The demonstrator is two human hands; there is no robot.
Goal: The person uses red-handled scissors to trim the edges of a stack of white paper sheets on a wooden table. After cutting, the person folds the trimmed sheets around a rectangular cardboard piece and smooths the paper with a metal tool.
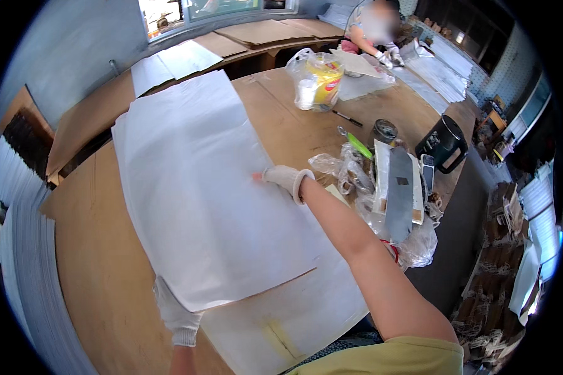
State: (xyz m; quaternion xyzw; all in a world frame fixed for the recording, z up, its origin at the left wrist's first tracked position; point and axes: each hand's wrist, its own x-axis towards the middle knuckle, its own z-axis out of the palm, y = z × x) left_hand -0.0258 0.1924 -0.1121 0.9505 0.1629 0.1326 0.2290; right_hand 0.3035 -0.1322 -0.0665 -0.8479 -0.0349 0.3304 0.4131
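Observation:
A large white sheet [187, 169] lies on top of other pale sheets on the brown work table. My right hand [284, 179], in a white glove, reaches across its right part. The fingers point left over the surface, with a bare pinkish fingertip showing and slightly blurred. At the near left corner, my gloved left hand [176, 312] is against the sheet's edge; its fingers are partly hidden, so their grip is unclear. Below the near edge lies another pale sheet [263, 331] with a yellowish strip and a dark line on it.
Right of the sheets are a grey flat blade-like piece [399, 194], crumpled plastic bags [419, 244], a green-handled tool [358, 145], a glass jar [385, 130] and a dark mug [443, 142]. A bagged yellow tub [322, 81] stands farther back. A gloved co-worker [369, 37] handles sheets across the table.

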